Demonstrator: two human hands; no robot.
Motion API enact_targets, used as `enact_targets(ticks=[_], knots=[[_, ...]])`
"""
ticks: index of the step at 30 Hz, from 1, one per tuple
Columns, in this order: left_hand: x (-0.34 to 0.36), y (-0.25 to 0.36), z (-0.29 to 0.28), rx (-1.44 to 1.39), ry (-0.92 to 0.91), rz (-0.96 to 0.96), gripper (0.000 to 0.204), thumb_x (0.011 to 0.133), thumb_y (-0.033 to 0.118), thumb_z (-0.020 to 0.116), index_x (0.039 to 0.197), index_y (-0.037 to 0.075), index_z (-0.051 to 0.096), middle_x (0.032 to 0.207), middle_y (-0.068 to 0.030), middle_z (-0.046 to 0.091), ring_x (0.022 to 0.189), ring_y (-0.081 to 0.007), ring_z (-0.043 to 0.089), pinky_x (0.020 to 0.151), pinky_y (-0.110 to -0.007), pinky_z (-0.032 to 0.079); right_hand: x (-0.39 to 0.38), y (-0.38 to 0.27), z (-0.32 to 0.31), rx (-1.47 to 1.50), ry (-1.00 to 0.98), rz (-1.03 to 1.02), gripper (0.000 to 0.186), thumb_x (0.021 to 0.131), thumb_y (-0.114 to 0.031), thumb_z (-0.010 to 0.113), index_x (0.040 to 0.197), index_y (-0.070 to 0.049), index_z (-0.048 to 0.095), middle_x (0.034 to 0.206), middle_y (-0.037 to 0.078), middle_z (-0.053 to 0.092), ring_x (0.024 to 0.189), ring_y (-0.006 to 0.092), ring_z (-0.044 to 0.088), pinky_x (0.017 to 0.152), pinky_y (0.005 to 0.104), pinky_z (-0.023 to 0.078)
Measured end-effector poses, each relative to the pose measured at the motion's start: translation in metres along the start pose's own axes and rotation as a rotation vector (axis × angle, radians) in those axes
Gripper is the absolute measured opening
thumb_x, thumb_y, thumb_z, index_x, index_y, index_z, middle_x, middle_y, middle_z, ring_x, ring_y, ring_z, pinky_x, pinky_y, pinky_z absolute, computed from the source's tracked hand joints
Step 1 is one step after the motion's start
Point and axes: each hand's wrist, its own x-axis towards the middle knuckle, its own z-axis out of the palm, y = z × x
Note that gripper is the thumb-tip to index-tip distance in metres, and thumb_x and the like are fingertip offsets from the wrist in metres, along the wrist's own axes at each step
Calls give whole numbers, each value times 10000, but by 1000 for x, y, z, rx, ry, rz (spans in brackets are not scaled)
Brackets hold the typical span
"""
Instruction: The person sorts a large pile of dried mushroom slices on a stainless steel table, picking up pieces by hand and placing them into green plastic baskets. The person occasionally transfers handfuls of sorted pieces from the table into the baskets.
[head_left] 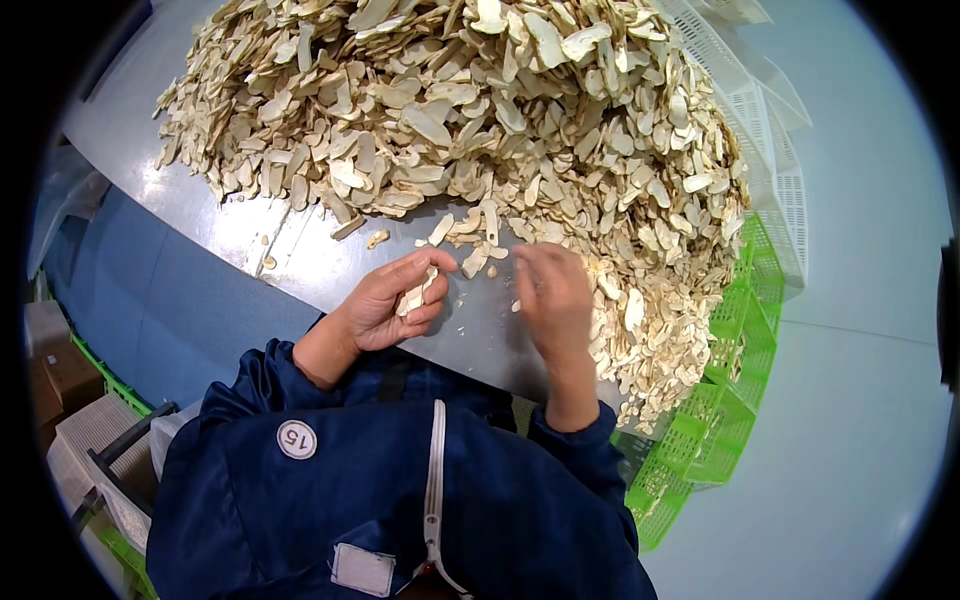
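My left hand is closed over the near part of the metal table, its fingers curled round a pale dried slice. Whether more than one slice lies in the palm is hard to see. My right hand hovers at the near edge of the heap, smeared by motion, so its fingers and anything in them do not show clearly. Between and just beyond both hands lie a few loose slices and small crumbs. A large heap of cream-coloured dried slices rises behind them and runs down the right side.
The steel table has a curved near-left edge with blue floor below. Green plastic baskets and white perforated baskets stand along the right side. At lower left are a cardboard box and more crates.
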Motion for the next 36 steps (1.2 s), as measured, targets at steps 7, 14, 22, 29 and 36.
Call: enact_targets(ticks=[7, 14, 22, 29, 36], knots=[[-1, 2, 0, -2, -4, -3, 336, 1094, 320, 430, 1263, 40, 509, 870, -63, 523, 593, -121, 487, 455, -250, 437, 30, -16, 36, -69, -75, 65, 489, 867, -210, 720, 1324, -113, 576, 1013, 74, 683, 965, 300, 630, 852, 420, 508], [2, -1, -2, -33, -23, -10, 337, 1096, 303, 427, 1273, 26, 505, 872, -78, 520, 620, -132, 501, 472, -260, 445, 3, 9, 0, -223, -26, 53, 282, 878, -45, 631, 1153, -91, 676, 973, 58, 663, 900, 276, 612, 786, 414, 504], [2, 0, -1, -18, -18, 1, 338, 1097, 302, 422, 1279, 28, 502, 880, -77, 515, 620, -133, 491, 468, -257, 442, 26, -14, 19, -20, -106, -92, 266, 827, -47, 685, 1091, -73, 688, 1026, 114, 677, 960, 317, 620, 825, 396, 514], [2, -1, -1, -27, -12, -5, 338, 1095, 303, 428, 1271, 25, 506, 874, -74, 516, 624, -132, 490, 467, -256, 435, 14, -13, 5, 239, -265, 280, 214, 882, -79, 705, 1090, -41, 669, 912, 106, 691, 773, 208, 655, 728, 311, 533], [3, 0, 0, -24, -23, -15, 345, 1096, 304, 426, 1267, 18, 515, 875, -75, 532, 633, -134, 493, 484, -261, 436, 0, 1, 0, 642, -273, 594, 271, 930, -79, 666, 1192, -12, 650, 944, 79, 710, 838, 144, 705, 730, 269, 553]])
